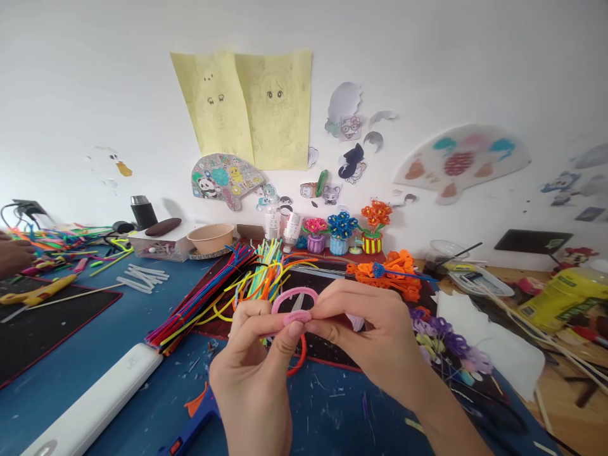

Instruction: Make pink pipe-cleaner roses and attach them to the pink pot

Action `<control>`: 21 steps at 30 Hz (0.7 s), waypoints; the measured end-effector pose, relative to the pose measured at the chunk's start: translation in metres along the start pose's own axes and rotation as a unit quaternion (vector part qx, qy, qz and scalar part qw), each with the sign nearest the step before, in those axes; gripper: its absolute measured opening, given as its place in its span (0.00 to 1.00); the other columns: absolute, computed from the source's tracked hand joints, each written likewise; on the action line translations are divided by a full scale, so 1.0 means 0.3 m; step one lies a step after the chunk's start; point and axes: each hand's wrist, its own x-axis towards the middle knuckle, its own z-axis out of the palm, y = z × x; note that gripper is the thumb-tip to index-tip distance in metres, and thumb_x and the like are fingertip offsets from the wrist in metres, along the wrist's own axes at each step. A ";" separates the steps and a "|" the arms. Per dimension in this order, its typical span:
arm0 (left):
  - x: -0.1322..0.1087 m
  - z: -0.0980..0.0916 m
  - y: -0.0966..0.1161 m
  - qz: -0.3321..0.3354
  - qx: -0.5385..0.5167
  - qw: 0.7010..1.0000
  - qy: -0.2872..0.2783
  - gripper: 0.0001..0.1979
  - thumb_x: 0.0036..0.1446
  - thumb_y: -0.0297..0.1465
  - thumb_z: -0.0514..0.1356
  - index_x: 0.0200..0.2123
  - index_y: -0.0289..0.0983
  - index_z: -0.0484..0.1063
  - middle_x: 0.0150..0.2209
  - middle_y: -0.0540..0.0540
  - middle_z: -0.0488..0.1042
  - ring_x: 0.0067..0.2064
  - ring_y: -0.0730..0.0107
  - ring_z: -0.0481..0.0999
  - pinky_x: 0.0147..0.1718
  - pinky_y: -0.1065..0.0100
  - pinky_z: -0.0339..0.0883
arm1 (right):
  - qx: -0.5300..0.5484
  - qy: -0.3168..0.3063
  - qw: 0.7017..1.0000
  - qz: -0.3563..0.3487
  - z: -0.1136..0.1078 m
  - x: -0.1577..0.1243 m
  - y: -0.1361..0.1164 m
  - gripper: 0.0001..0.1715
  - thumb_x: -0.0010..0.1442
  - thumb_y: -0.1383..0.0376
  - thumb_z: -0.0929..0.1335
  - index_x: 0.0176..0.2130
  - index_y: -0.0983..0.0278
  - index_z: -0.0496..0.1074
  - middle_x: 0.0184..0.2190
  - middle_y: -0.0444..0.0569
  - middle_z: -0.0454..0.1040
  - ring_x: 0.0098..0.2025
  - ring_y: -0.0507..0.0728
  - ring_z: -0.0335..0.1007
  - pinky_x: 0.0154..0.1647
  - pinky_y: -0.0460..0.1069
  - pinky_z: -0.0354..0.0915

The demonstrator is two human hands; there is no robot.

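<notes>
My left hand [256,367] and my right hand [368,335] meet at the centre, both pinching a pink pipe cleaner [294,303] bent into a small flat loop. My left thumb and fingers press on its lower strand; my right fingers grip the loop's right end. An orange-red pipe cleaner ring [300,362] shows just under my hands. Behind them lies a fanned bundle of coloured pipe cleaners [223,291] on a black mat [327,348].
Three small pipe-cleaner flower pots [339,235] stand by the wall. Orange pipe-cleaner flowers [394,272] and purple ones [441,332] lie at right. A white long case [95,405] lies front left, a bowl [211,237] behind. Another person's hand [12,256] is at far left.
</notes>
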 end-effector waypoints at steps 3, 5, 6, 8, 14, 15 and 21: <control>-0.001 0.000 0.010 -0.017 -0.013 1.000 -0.007 0.03 0.51 0.30 0.71 0.27 0.43 0.82 0.31 0.50 0.73 0.37 0.70 0.71 0.35 0.70 0.67 | 0.012 0.009 1.000 -0.009 0.002 0.001 0.001 0.04 0.61 0.68 0.73 0.33 0.65 0.81 0.28 0.46 0.78 0.30 0.51 0.73 0.27 0.44 0.71; -0.002 -0.003 0.015 -0.021 -0.020 1.000 -0.009 0.03 0.50 0.30 0.72 0.27 0.43 0.82 0.31 0.50 0.72 0.36 0.70 0.71 0.35 0.70 0.68 | 0.006 0.021 0.999 -0.026 0.005 0.001 0.001 0.04 0.61 0.68 0.73 0.33 0.64 0.81 0.28 0.47 0.78 0.29 0.51 0.74 0.28 0.44 0.72; -0.002 -0.004 0.017 -0.019 -0.021 1.000 -0.010 0.03 0.50 0.30 0.72 0.27 0.43 0.82 0.31 0.51 0.72 0.36 0.70 0.71 0.34 0.71 0.68 | 0.001 0.026 0.999 -0.038 0.007 0.000 0.000 0.04 0.61 0.69 0.73 0.34 0.64 0.81 0.29 0.47 0.78 0.29 0.51 0.74 0.28 0.44 0.72; -0.002 -0.007 0.021 -0.006 -0.017 1.000 -0.009 0.03 0.50 0.31 0.72 0.27 0.44 0.82 0.31 0.51 0.72 0.36 0.70 0.71 0.33 0.71 0.68 | -0.012 0.032 0.997 -0.067 0.012 0.000 -0.003 0.04 0.61 0.71 0.73 0.34 0.65 0.80 0.30 0.47 0.79 0.29 0.51 0.75 0.29 0.44 0.73; -0.002 -0.022 0.039 0.050 0.031 0.998 -0.012 0.04 0.49 0.32 0.73 0.29 0.47 0.83 0.33 0.50 0.72 0.37 0.67 0.72 0.38 0.66 0.69 | -0.142 0.046 0.974 -0.171 -0.004 -0.014 -0.027 0.06 0.64 0.72 0.70 0.35 0.66 0.78 0.30 0.47 0.81 0.31 0.51 0.78 0.33 0.44 0.75; -0.003 -0.028 0.043 0.063 0.047 0.997 -0.016 0.06 0.48 0.32 0.73 0.32 0.47 0.83 0.34 0.50 0.73 0.38 0.66 0.72 0.39 0.66 0.69 | -0.190 0.046 0.962 -0.189 -0.012 -0.021 -0.033 0.07 0.65 0.72 0.69 0.36 0.65 0.78 0.30 0.46 0.81 0.31 0.51 0.78 0.33 0.44 0.74; -0.001 -0.069 0.079 0.064 0.101 0.991 -0.057 0.07 0.50 0.31 0.72 0.34 0.44 0.82 0.33 0.47 0.76 0.36 0.65 0.73 0.34 0.69 0.70 | -0.432 -0.007 0.863 -0.263 -0.044 -0.071 -0.093 0.18 0.71 0.75 0.59 0.44 0.66 0.77 0.34 0.46 0.84 0.31 0.51 0.79 0.33 0.47 0.73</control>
